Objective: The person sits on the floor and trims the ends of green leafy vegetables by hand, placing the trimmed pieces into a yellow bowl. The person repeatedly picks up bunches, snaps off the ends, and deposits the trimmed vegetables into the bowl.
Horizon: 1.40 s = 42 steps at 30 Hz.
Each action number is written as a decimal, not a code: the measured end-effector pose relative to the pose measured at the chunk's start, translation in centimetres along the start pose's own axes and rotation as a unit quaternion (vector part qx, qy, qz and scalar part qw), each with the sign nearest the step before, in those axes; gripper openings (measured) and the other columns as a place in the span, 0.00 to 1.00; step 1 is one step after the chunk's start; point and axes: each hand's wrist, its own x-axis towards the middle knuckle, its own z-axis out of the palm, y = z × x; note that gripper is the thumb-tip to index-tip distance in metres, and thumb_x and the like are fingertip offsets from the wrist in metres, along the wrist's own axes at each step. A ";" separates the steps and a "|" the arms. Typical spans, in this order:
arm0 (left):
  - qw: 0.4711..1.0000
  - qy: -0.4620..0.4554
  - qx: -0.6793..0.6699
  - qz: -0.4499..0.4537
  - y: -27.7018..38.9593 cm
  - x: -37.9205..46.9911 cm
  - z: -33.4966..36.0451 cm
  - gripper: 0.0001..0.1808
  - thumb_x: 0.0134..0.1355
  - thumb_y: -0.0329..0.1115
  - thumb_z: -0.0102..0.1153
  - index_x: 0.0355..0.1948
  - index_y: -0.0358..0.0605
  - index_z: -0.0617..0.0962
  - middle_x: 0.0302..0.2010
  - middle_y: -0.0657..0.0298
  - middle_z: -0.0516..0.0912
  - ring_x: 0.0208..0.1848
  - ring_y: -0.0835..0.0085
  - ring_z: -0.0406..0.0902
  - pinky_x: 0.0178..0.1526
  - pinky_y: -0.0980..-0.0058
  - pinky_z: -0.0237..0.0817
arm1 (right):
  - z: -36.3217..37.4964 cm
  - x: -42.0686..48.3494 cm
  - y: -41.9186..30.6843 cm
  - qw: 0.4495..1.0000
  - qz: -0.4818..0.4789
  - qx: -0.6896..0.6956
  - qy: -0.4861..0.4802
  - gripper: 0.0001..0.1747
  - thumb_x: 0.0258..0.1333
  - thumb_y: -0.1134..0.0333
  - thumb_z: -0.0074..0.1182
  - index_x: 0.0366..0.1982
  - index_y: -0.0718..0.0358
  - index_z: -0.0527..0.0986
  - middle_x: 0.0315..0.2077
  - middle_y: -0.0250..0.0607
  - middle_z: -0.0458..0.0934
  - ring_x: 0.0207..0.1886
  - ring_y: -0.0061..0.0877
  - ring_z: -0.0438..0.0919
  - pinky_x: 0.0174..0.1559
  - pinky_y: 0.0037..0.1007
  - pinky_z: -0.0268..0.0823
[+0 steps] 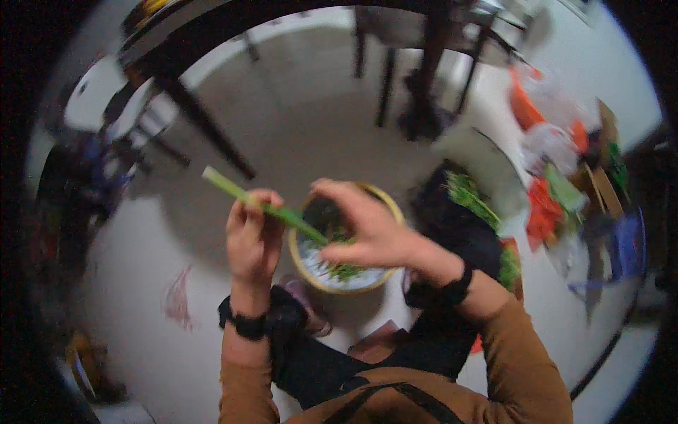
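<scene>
A long green vegetable stalk, pale at its upper left end, is pinched in the fingers of my left hand. It slants down to the right across a round yellow-rimmed bin on the floor. Over the bin, my right hand is spread, thumb and fingers apart around the stalk's lower end; contact is blurred. Green scraps lie inside the bin, partly hidden beneath my right hand. Both wrists wear black bands.
Leafy greens lie at the right beside my dark-clothed leg, with more greens nearer me. Plastic bags and cardboard crowd the right. A dark table leg stands ahead left. A crumpled reddish thing is on the floor.
</scene>
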 end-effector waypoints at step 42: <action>0.919 0.181 0.257 -0.237 -9.1 2.3 -3.3 0.10 0.56 0.30 0.47 0.40 0.42 0.69 0.30 0.65 0.72 0.29 0.78 0.69 0.30 0.81 0.62 | -27.7 -14.0 19.0 0.859 0.425 -0.224 -0.175 0.11 0.32 0.73 0.48 0.24 0.69 0.74 0.22 0.51 0.74 0.28 0.40 0.74 0.31 0.33 0.66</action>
